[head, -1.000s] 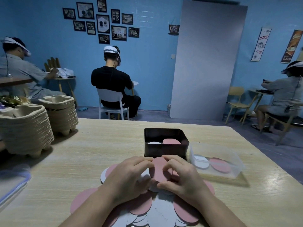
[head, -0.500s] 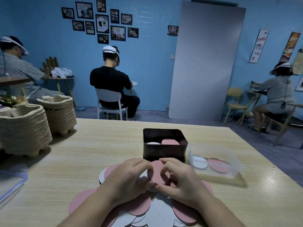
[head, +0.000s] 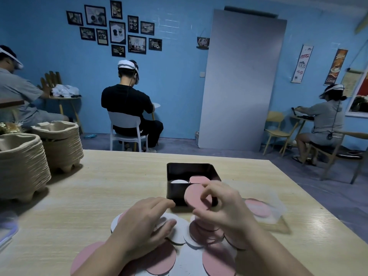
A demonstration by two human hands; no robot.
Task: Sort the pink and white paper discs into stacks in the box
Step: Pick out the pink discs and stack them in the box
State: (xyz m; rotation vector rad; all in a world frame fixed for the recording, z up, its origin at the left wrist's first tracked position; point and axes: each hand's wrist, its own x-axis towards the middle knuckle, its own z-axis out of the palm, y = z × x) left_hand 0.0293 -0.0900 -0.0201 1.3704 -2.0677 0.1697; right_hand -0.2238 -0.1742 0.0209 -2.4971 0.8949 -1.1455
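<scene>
Head view: I am facing the black box [head: 189, 169].
Right hand [head: 221, 208]: I am pinching a pink disc [head: 194, 198] before its near wall.
Left hand [head: 143, 222]: I am resting relaxed fingers on the loose discs [head: 159, 261].

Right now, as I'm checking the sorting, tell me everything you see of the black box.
The black box is square with rounded corners, open-topped, dark and slightly glossy. It stands upright on the wooden table, beyond the loose discs. Inside, a white stack lies left, a pink stack right. The right hand, pinching a pink disc, hides part of its front wall; whether they touch is unclear.
</scene>
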